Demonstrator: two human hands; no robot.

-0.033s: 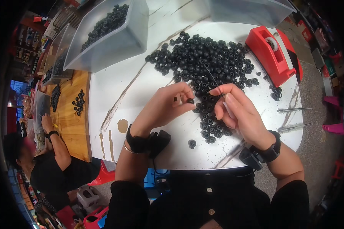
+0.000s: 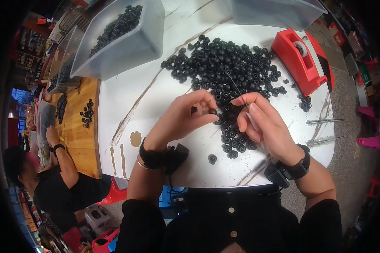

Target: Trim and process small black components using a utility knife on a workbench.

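Observation:
Between the thumb and curled fingers of my left hand (image 2: pixel 182 116) sits a small round black part (image 2: pixel 213 111). My right hand (image 2: pixel 264 124) is closed on a thin metal tool (image 2: pixel 237 87) with a pale handle; its slim shaft points up and left over a pile of black parts (image 2: pixel 236 63). The tool's exact kind is hard to make out. The pile consists of small, round, knob-like pieces with recessed ends, and a trail of them runs down between my hands. One loose black piece (image 2: pixel 212 159) lies apart, nearer to me.
A clear plastic bin (image 2: pixel 118 42) of black parts stands at the upper left, another bin (image 2: pixel 274 14) at the top. Right of the pile are a red tape dispenser (image 2: pixel 299 63) and two slim metal tools (image 2: pixel 326 121). A co-worker (image 2: pixel 65 168) works at a wooden table (image 2: pixel 78 143).
My left hand has shifted slightly to the right with the black part, closer to the pile's trail. My right hand and its tool look almost unmoved.

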